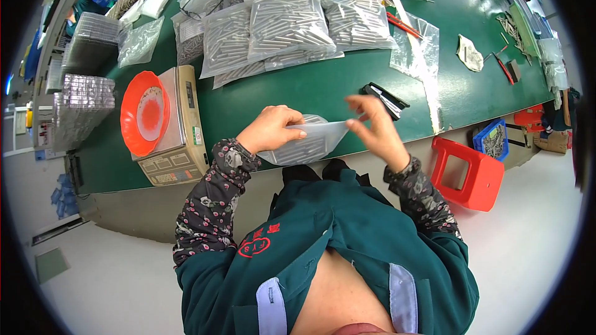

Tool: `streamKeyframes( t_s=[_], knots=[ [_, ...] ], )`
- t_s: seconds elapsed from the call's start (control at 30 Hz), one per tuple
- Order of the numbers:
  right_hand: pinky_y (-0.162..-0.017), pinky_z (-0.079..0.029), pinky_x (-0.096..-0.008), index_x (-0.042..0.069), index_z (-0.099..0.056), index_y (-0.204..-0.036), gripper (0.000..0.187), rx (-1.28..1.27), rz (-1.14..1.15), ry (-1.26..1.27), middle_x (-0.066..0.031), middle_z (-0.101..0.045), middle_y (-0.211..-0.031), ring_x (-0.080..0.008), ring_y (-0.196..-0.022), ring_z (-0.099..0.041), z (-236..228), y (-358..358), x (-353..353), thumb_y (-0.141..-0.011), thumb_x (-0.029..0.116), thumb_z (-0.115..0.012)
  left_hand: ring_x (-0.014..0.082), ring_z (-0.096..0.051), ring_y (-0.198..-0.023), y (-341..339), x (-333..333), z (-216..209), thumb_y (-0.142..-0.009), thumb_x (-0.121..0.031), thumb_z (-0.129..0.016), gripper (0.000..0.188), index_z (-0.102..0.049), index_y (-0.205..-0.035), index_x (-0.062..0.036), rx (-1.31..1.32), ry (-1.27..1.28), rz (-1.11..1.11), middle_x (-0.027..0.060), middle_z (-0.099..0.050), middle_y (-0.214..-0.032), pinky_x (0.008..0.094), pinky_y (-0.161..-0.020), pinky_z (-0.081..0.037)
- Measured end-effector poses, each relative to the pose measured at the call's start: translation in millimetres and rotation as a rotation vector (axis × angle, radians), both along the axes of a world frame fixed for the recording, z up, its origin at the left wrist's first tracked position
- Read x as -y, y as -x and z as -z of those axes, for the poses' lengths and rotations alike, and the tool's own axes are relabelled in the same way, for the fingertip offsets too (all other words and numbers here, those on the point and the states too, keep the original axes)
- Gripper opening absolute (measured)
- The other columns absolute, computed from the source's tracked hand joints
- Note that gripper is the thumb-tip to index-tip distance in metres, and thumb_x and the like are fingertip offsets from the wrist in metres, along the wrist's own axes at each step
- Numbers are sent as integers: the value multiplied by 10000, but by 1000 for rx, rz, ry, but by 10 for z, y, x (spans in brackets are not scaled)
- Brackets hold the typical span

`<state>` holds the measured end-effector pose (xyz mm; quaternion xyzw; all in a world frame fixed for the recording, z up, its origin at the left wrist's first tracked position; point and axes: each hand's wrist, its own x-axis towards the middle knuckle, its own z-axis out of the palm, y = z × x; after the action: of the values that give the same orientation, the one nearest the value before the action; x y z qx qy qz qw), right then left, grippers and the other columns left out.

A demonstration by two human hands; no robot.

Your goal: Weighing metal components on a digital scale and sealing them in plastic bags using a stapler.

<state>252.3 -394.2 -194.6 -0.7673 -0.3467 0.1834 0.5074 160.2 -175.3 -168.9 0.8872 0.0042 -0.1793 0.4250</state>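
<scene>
A clear plastic bag (307, 142) with grey metal pieces inside lies at the near edge of the green table. My left hand (273, 129) is closed on the left end of its upper edge, thumb against fingers. At the bag's right corner is my right hand (377, 131), thumb and fingers apart, the thumb close to or touching the plastic. Its fingertips are slightly blurred. Just beyond the right hand lies a black stapler (386, 100). To the left of the bag stands a weighing scale (189, 108) carrying an orange-red bowl (131, 111).
Several filled bags of metal pins (288, 25) are piled at the back. A red-handled tool (403, 26) lies beside a flat plastic bag (406, 53). Stacked clear trays (84, 105) stand left. Right of the table front are a red stool (481, 180) and a blue basket (478, 139).
</scene>
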Motion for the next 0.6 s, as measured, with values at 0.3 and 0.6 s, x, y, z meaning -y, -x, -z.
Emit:
streamKeyframes(
  t_s=[0.3,0.6],
  knots=[
    [-829,-366,-382,39,-481,-1086,600,545,255,692,-130,-484,-1031,-282,-980,-439,717,-526,377,-603,298,-724,225,-582,-668,-73,-32,-43,-692,-186,-642,247,-604,-843,6,-101,46,-18,132,-614,-730,317,-627,-443],
    [-656,-452,-250,13,-465,-1035,327,-650,396,-732,-58,-538,-856,-149,-756,-540,-183,-111,32,-773,163,-590,215,-574,-650,-88,-69,50,-687,-191,-647,258,-607,-841,13,-114,128,23,128,-615,-724,312,-623,-443]
  ],
)
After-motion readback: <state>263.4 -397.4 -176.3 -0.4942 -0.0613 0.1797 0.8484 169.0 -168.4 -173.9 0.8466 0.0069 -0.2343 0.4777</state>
